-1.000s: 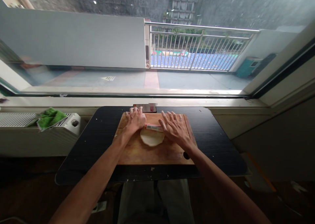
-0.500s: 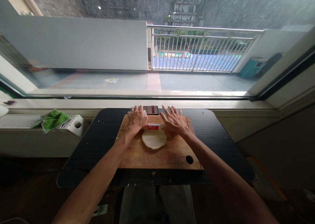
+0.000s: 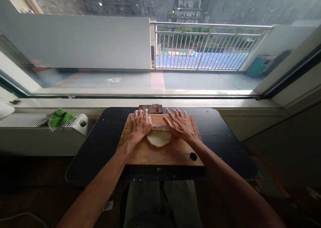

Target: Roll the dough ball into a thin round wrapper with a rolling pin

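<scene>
A round, flat piece of pale dough (image 3: 158,140) lies on a wooden cutting board (image 3: 160,157). Across its far part rests a thin cylinder with a red and white label (image 3: 160,127); its exact kind is not clear. My left hand (image 3: 140,122) lies over the cylinder's left end, palm down, with fingers stretched forward and whitish at the tips. Over the right end, my right hand (image 3: 181,122) is flat with its fingers spread. Both ends of the cylinder are hidden beneath the hands.
The board sits on a black table (image 3: 97,144) with small crumbs. A phone (image 3: 150,109) lies at the table's far edge, before the window sill (image 3: 190,103). At left, a green cloth (image 3: 60,118) drapes over a white radiator (image 3: 37,134). The board has a round hole (image 3: 193,156).
The cylinder has turned, so more white of its label shows, and it sits slightly nearer me on the dough. Both hands remain over its ends. The whole view has shifted a little.
</scene>
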Demonstrator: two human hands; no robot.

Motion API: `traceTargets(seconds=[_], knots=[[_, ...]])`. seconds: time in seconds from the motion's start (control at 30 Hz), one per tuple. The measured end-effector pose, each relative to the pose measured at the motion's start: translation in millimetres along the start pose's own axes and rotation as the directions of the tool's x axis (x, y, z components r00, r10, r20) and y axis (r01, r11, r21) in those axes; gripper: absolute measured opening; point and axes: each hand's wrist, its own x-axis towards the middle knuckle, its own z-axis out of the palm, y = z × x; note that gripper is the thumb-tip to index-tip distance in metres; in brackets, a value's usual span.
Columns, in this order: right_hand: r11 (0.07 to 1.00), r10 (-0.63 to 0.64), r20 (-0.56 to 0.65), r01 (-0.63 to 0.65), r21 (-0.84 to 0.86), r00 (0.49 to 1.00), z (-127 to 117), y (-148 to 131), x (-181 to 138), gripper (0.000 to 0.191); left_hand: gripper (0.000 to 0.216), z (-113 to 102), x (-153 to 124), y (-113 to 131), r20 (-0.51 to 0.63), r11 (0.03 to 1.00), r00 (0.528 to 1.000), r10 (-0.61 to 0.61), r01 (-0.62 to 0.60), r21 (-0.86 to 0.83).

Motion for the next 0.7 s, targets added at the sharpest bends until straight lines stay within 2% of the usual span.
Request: traceTargets(seconds=[0.27,0.4,0.53,0.7], knots=[[0.998,0.036,-0.004,-0.036,0.044,0.999,-4.1,9.9,45.4,0.074,0.057,11.7,48.7,2.5,0.015,0.999,0.999,-0.03,0.03,-0.03],[0.997,0.073,0.021,-0.073,0.02,0.997,-4.7,11.0,55.6,0.073,0.057,17.6,63.0,2.7,0.027,0.999,0.999,-0.017,0.018,-0.037],[0.999,0.043,0.062,-0.042,-0.017,0.997,-8.0,6.1,42.6,0.075,0.06,13.7,54.1,3.8,0.06,0.999,0.998,-0.026,0.027,-0.025],[0.997,0.015,0.009,-0.014,-0.07,1.0,-5.3,-5.3,4.8,0.074,0.064,0.2,14.2,4.8,0.127,0.999,0.991,-0.048,0.05,-0.015]])
